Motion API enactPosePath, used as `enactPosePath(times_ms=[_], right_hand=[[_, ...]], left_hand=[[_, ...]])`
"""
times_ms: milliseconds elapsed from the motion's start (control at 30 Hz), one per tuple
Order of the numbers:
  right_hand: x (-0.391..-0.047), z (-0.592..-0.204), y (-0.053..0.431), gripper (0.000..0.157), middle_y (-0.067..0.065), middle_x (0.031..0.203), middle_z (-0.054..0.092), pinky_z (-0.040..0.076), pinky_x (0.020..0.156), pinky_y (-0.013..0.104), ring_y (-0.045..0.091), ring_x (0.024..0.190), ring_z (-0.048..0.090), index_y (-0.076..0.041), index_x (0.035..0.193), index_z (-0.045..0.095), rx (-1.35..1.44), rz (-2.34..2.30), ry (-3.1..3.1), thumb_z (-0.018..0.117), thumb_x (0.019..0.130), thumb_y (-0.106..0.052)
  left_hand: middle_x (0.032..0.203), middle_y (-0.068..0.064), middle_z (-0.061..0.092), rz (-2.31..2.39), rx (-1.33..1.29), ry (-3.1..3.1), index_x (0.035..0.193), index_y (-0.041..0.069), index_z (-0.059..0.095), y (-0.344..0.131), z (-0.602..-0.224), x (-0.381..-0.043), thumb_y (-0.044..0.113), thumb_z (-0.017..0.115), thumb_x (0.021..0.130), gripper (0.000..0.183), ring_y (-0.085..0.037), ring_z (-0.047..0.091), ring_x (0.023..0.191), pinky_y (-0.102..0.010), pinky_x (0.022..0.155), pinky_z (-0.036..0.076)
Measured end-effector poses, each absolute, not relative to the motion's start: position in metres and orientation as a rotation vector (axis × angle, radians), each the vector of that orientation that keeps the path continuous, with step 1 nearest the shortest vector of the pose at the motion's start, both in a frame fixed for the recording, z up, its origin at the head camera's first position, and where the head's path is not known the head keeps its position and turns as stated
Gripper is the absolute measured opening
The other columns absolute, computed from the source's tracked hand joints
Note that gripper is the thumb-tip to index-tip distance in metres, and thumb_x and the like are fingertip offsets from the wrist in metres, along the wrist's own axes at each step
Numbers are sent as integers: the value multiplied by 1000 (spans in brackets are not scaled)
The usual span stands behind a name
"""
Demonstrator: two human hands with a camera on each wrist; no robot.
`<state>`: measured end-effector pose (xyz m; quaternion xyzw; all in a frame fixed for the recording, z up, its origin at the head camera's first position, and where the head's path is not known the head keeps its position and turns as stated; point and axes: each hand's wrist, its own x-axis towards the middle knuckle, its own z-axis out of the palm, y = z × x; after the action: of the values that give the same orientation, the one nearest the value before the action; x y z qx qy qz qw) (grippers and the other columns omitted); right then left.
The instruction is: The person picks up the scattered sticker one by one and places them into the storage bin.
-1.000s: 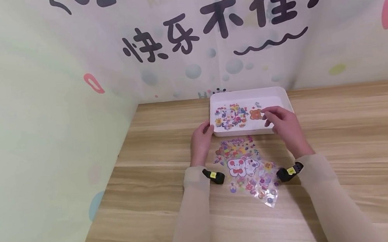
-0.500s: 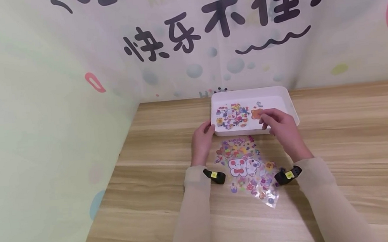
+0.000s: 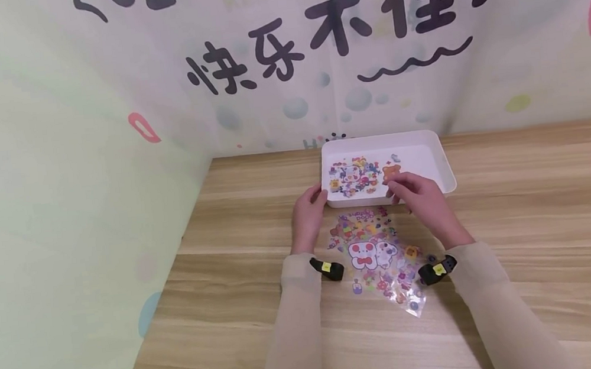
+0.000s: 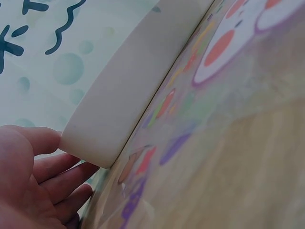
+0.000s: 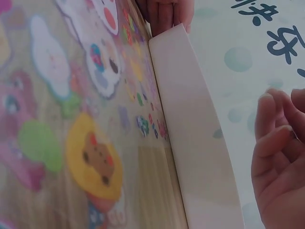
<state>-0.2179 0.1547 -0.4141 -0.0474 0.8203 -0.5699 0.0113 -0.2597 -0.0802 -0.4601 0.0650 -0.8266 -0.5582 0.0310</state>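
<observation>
A shallow white tray [image 3: 437, 162] stands on the table against the back wall. Inside, at its left, lies a pile of small colourful stickers [image 3: 350, 174], with an orange bear sticker [image 3: 391, 171] to the right of it. At the tray's front left corner my left hand [image 3: 308, 216] grips the wall; in the left wrist view the thumb touches the rim and the fingers lie at the lower edge. My right hand [image 3: 422, 199] hovers over the tray's front edge, just below the bear sticker. Its fingers are loosely curled, and nothing shows between them in the right wrist view [image 5: 281, 152].
In front of the tray, between my forearms, a clear plastic sheet or bag [image 3: 372, 260] printed with cartoon stickers lies on the wooden table [image 3: 227, 310]. Behind stands a printed wall cloth [image 3: 267, 110]. Black wrist cameras sit on both my wrists.
My right hand has drawn left and toward me, off the bear sticker, uncovering more of it. My left hand stays at the tray corner, and the bear sticker keeps its place.
</observation>
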Motion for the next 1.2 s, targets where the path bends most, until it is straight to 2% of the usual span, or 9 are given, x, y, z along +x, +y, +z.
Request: enactPosePath(times_ms=[233,433,633,933,1067,1200], right_hand=[[-218,-419,159,48,8,93,61,48,59,39,29,80,53,-11,112,57,-277,-1561,2601,48,86,-50],[-215,-422,162,43,9,94,62,48,60,34,26,80,54,-11,113,57,-370,-1381,2651,48,88,-45],[-208,-421,167,46,6,94,61,46,60,32,23,74,52,-13,123,49,-394,-1276,2674,49,88,-43],[-203,-430,171,48,7,96,61,48,68,32,19,82,57,-9,128,44,-482,-1167,2682,53,89,-35],[-201,-432,170,51,8,97,61,50,67,32,18,83,57,-9,127,44,-495,-1091,2649,53,88,-40],[-198,-429,170,50,6,92,60,49,64,30,17,76,56,-6,119,49,-468,-980,2649,59,84,-39]], left_hand=[[119,6,55,-1696,204,-2574,123,22,53,-81,-456,-260,41,51,88,40,-11,48,112,-29,92,41],[120,7,55,-1695,225,-2580,123,25,53,-82,-452,-260,40,52,88,38,-12,48,112,-30,92,41],[118,7,56,-1697,218,-2573,122,25,53,-82,-453,-260,39,52,88,37,-11,49,110,-29,91,42],[119,8,55,-1707,228,-2579,124,23,52,-82,-456,-261,41,52,87,41,-10,48,111,-29,91,42],[119,7,55,-1701,231,-2586,124,22,53,-82,-458,-261,42,51,87,41,-11,48,111,-30,91,42],[119,7,55,-1682,223,-2594,123,23,53,-81,-458,-261,41,51,88,39,-12,48,111,-31,93,40]])
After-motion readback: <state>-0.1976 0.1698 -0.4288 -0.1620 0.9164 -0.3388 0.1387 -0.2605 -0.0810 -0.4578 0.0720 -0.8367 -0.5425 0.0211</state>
